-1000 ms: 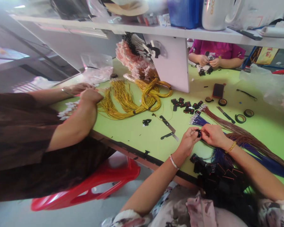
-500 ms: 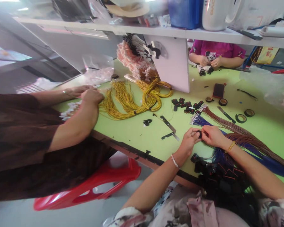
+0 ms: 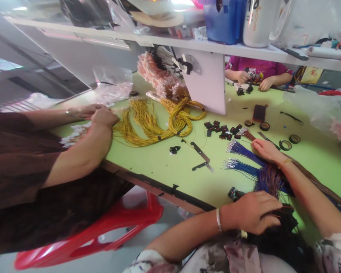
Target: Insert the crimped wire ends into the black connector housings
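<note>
My left hand reaches over a pile of black plastic connector housings at the table's front edge. Its thumb and fingers are apart, and I see nothing gripped between them. My right hand is closed at the brown wires, just behind their metal-tipped ends. Which strands its fingertips pinch is too small to tell. Two bunches of blue wires with silvery terminals lie beside and below that hand. Several black connectors are scattered beyond the wire tips.
A folding knife lies left of the wires, a second blade by my right hand. Black tape rolls lie at right. Yellow wire bundles spread near a co-worker's arms. Another person sits opposite, under the shelf.
My hands have parted from the small black piece they held together. The left has moved down to the black pile, the right up to the brown wires. The person opposite has spread their hands.
</note>
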`<state>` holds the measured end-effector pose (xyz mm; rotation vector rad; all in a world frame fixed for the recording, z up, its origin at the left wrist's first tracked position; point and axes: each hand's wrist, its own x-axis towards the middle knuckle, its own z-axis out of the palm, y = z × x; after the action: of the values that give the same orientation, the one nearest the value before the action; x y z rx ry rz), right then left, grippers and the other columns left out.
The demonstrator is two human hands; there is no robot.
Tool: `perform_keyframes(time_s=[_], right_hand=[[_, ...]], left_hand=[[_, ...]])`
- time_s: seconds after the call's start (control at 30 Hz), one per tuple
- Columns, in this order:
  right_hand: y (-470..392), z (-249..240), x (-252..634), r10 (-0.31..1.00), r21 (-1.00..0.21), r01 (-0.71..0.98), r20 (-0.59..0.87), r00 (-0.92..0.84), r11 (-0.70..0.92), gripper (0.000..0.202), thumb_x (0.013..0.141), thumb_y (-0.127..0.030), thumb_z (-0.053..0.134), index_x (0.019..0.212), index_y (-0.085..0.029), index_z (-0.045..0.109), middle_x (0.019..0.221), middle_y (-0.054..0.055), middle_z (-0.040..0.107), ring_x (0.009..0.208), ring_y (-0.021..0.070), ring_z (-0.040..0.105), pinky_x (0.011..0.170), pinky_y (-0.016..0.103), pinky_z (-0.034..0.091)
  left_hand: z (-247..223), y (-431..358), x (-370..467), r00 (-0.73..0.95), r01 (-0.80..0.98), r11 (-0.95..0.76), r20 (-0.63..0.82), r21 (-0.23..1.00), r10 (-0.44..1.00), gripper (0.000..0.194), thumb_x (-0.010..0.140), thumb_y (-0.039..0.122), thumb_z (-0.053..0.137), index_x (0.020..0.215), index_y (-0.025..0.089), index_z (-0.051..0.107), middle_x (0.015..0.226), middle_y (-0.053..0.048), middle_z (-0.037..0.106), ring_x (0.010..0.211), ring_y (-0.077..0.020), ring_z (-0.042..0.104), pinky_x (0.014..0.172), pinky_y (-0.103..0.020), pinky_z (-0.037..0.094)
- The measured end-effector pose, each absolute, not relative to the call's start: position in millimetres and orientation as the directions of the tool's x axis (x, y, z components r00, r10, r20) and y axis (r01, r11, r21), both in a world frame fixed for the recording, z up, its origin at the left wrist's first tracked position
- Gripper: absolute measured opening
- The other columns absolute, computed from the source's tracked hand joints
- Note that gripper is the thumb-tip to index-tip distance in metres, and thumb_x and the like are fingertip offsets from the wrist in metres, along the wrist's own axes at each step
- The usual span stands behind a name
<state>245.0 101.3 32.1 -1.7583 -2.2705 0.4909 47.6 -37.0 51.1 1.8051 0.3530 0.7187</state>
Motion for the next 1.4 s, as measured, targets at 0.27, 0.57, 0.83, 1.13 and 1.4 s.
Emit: perform_keyframes(time_s=[0.27,0.57,0.83,1.13,1.4], right_hand=[[63.6,47.4,194.5,0.92,-0.242,0.907,-0.102,-0.377,0.345,0.018,0.087,-0.027,0.05,0.091,-0.019,0.065,0.09,0.007,0.066,0.081,0.0176,0.058,0.07,0.026,0.036],[47.3,22.9,189.9,0.949,-0.257,0.936,-0.142,-0.281,0.239,0.016,0.088,-0.025,0.046,0.086,-0.02,0.062,0.087,0.005,0.063,0.077,0.0166,0.057,0.063,0.026,0.031],[38.3,18.0,184.4,0.95,-0.16,0.942,-0.052,-0.308,0.297,0.016,0.09,-0.018,0.039,0.087,-0.016,0.055,0.084,0.009,0.062,0.073,0.0187,0.056,0.061,0.029,0.029],[43.5,21.3,190.8,0.956,-0.669,0.694,0.099,-0.275,0.268,0.011,0.087,-0.024,0.046,0.077,-0.02,0.05,0.069,-0.001,0.056,0.06,0.0125,0.047,0.059,0.024,0.034],[41.2,26.6,175.4,0.962,-0.832,0.492,0.17,-0.212,0.256,0.01,0.083,-0.024,0.05,0.075,-0.019,0.053,0.065,-0.003,0.052,0.055,0.0099,0.042,0.054,0.022,0.035]], left_hand=[[28.9,-40.7,55.4,0.805,0.011,-0.742,0.434,0.671,0.404,0.06,0.082,0.058,0.051,0.121,0.012,0.055,0.115,-0.018,0.062,0.11,-0.0285,0.056,0.095,-0.043,0.045],[17.5,87.5,-1.8,0.332,0.605,-0.506,0.383,0.615,0.862,0.034,0.091,0.018,0.036,0.113,0.015,0.062,0.113,-0.012,0.063,0.107,-0.0219,0.054,0.097,-0.041,0.044],[-13.1,165.3,-19.9,0.312,0.806,-0.383,0.227,0.451,0.923,0.031,0.082,0.008,0.043,0.103,0.015,0.065,0.103,-0.015,0.062,0.1,-0.0252,0.053,0.086,-0.038,0.043],[13.0,111.2,-16.7,0.114,0.115,0.03,-0.043,0.993,0.993,0.036,0.077,0.017,0.061,0.113,0.019,0.058,0.08,-0.001,0.058,0.07,-0.0122,0.056,0.073,-0.03,0.048],[17.7,69.6,1.1,0.365,-0.484,0.458,-0.303,0.746,0.88,0.02,0.076,0.014,0.066,0.095,0.014,0.06,0.085,-0.005,0.064,0.078,-0.011,0.063,0.074,-0.023,0.052]])
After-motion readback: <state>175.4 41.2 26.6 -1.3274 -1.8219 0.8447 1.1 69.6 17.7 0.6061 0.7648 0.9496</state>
